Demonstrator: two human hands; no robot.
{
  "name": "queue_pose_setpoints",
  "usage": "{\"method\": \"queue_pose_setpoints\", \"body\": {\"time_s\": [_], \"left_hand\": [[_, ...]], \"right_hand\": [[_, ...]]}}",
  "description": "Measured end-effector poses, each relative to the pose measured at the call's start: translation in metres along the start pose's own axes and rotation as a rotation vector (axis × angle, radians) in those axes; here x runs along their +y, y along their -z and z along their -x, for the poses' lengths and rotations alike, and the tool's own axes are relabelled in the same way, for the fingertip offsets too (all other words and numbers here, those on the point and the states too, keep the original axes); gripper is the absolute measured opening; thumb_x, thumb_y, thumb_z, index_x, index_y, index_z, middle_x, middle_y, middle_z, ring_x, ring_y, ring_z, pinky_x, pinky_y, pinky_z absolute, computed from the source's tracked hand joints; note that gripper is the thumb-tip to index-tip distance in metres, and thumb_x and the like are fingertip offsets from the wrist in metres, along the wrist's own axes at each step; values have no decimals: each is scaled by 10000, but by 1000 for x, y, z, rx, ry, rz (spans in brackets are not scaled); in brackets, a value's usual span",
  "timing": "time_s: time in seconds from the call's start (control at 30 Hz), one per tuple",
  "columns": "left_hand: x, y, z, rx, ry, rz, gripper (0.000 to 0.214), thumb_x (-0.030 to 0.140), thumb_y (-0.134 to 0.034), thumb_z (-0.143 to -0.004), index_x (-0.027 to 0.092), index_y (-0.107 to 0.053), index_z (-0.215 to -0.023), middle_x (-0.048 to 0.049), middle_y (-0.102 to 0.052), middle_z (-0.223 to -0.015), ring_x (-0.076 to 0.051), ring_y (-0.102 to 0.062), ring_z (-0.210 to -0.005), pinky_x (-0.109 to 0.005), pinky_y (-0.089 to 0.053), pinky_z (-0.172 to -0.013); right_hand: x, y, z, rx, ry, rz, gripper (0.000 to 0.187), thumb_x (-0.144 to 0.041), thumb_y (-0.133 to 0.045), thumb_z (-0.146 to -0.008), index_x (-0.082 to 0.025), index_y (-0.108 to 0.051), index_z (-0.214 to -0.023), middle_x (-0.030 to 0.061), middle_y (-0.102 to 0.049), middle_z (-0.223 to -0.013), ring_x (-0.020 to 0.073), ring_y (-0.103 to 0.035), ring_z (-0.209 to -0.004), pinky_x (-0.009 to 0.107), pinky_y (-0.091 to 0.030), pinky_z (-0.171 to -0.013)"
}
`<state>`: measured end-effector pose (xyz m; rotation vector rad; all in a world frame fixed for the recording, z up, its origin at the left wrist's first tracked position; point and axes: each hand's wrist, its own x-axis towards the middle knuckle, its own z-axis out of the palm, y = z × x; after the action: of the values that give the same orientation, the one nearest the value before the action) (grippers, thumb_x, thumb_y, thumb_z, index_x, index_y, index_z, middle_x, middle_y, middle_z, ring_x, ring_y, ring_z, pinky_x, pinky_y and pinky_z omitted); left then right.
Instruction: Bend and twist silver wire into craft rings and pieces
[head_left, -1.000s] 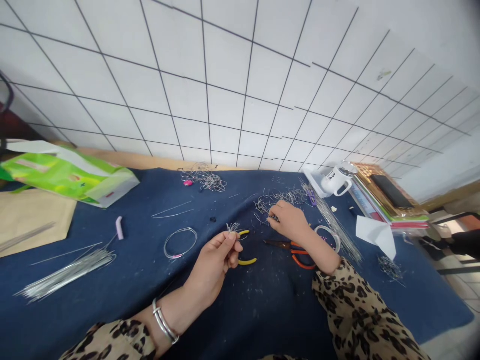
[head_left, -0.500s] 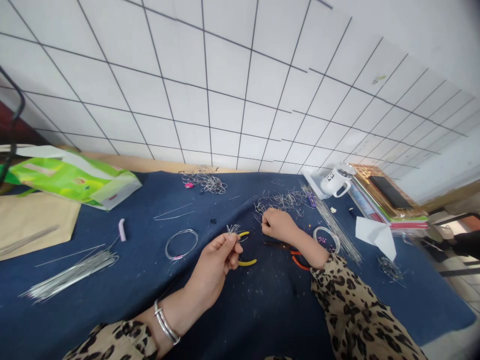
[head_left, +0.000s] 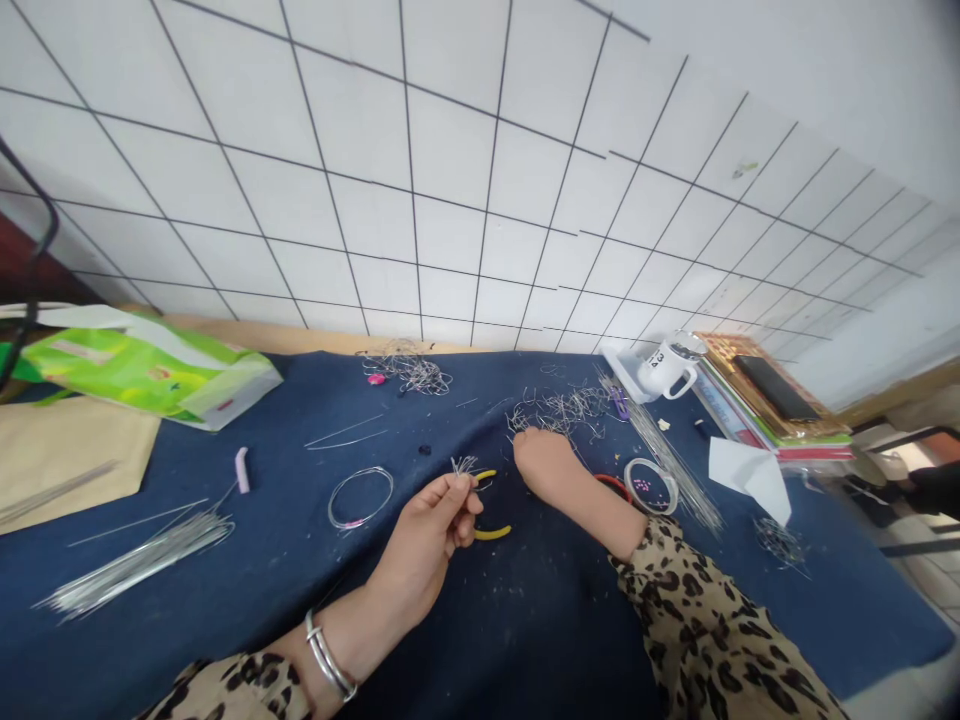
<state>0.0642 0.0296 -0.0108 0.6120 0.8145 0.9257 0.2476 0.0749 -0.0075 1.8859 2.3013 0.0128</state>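
My left hand (head_left: 442, 510) pinches a small bunch of short silver wires (head_left: 463, 466) between thumb and fingertips, their ends fanning out above. Just behind it the yellow handles (head_left: 493, 533) of a tool show; the rest of the tool is hidden by the hand. At the near edge of a loose heap of bent wire pieces (head_left: 566, 405), my right hand (head_left: 541, 458) is curled closed, its fingertips turned away and out of sight. An orange-red handle (head_left: 613, 484) shows past the right wrist, mostly covered by the forearm.
On the blue cloth (head_left: 525, 600) lie a wire coil (head_left: 361, 498), straight wire bundles (head_left: 142, 565), a tangled wire pile (head_left: 412, 372) and a round dish (head_left: 651, 487) with pink beads. A white mug (head_left: 670, 368) and stacked books (head_left: 765, 400) stand right; a green bag (head_left: 150, 365) lies left.
My right hand has shifted slightly left, its forearm now covering the dark jaws and most of the orange handles. My left hand keeps its pinch on the wires. The view has tilted slightly.
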Motion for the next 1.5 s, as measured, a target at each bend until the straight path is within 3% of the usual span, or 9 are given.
{"method": "queue_pose_setpoints", "body": {"time_s": [0.2,0.43,0.67,0.83,1.0,1.1,1.17,1.33,1.5], "left_hand": [[1,0,1,-13,3,-9,228,380,-596,-779,158,-580,-831,19,-531,-659,-50,-388,-477,-186,-330,-472],[2,2,-1,-15,15,-36,219,385,-558,-811,169,-579,-843,18,-533,-676,-49,-384,-484,-192,-330,-487],[2,2,-1,-18,7,-21,210,379,-560,-812,171,-565,-838,28,-515,-675,-46,-384,-488,-188,-332,-487],[3,2,1,-18,8,-11,217,373,-561,-814,156,-559,-821,24,-512,-672,-44,-387,-488,-190,-339,-487],[4,0,0,-12,14,-3,215,371,-557,-816,156,-552,-821,23,-515,-668,-44,-385,-481,-189,-334,-475],[4,0,-2,-7,13,-2,213,372,-556,-817,159,-550,-822,25,-514,-668,-43,-382,-480,-187,-334,-475],[4,0,-2,-10,15,-9,215,374,-559,-815,159,-553,-828,25,-514,-671,-42,-383,-481,-186,-334,-476],[3,1,-2,-19,18,-16,218,374,-562,-813,157,-557,-826,25,-513,-671,-43,-387,-488,-184,-334,-479],[2,2,-3,-29,22,-11,215,374,-567,-809,161,-560,-838,24,-522,-677,-44,-386,-485,-187,-335,-478]], "right_hand": [[11,1,0,63,-54,-79,178,-184,-431,-814,-116,-572,-900,135,-610,-895,215,-587,-819,285,-419,-705],[41,6,-2,77,-15,-276,127,-183,-463,-781,-187,-563,-859,7,-622,-785,123,-560,-696,204,-379,-622],[53,9,-3,80,74,-419,213,-177,-465,-811,-205,-619,-955,27,-640,-897,137,-570,-816,229,-389,-702],[57,15,-1,65,123,-481,160,-218,-473,-832,-193,-622,-885,25,-627,-866,120,-564,-740,222,-403,-654],[61,23,3,16,210,-464,43,-203,-596,-757,-209,-639,-752,7,-618,-837,133,-552,-784,223,-389,-677],[64,28,6,28,173,-429,107,-222,-529,-816,-206,-632,-792,12,-618,-768,136,-544,-701,240,-376,-638],[66,33,7,62,151,-405,157,-231,-478,-852,-202,-632,-831,32,-620,-808,153,-546,-751,259,-377,-669],[56,44,16,76,332,-301,166,-227,-485,-861,-232,-651,-859,25,-606,-914,160,-534,-907,256,-384,-766],[37,46,26,54,367,-120,183,-176,-475,-859,-260,-629,-912,19,-603,-922,137,-542,-820,220,-372,-641]]}}
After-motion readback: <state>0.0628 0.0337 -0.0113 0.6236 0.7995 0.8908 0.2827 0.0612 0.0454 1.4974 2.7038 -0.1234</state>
